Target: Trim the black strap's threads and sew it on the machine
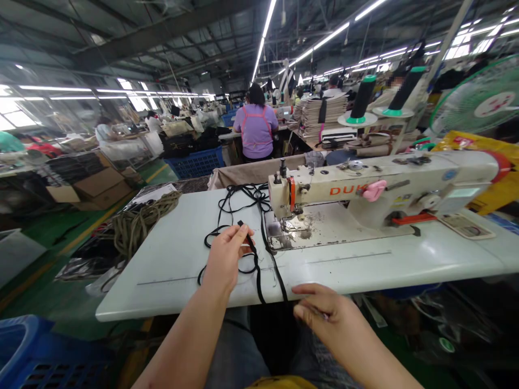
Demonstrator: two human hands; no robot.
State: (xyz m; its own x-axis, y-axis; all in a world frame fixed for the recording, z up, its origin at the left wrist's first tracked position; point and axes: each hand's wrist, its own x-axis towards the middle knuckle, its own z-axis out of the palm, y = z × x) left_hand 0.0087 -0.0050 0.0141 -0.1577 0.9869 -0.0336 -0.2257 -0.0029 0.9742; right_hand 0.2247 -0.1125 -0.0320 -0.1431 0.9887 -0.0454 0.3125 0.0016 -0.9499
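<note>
My left hand [229, 254] is closed over the white tabletop, pinching a narrow black strap [258, 275] near its end, which sticks up past the fingertips. From there the strap runs down over the table's front edge toward my lap. More of the black strapping lies in loose loops beside the sewing machine [316, 186], left of its needle area. At the front edge, my right hand [330, 310] is curled, thumb and fingers close together. A small shiny bit shows between them, too small to name. Black material [267, 335] hangs over my lap.
Two black thread cones [363, 100] stand behind the machine, with a green fan [482, 100] at the right. Olive straps [141, 221] are heaped left of the table [174, 259]. A blue basket [24, 346] sits at lower left. A person in purple [257, 129] sits ahead.
</note>
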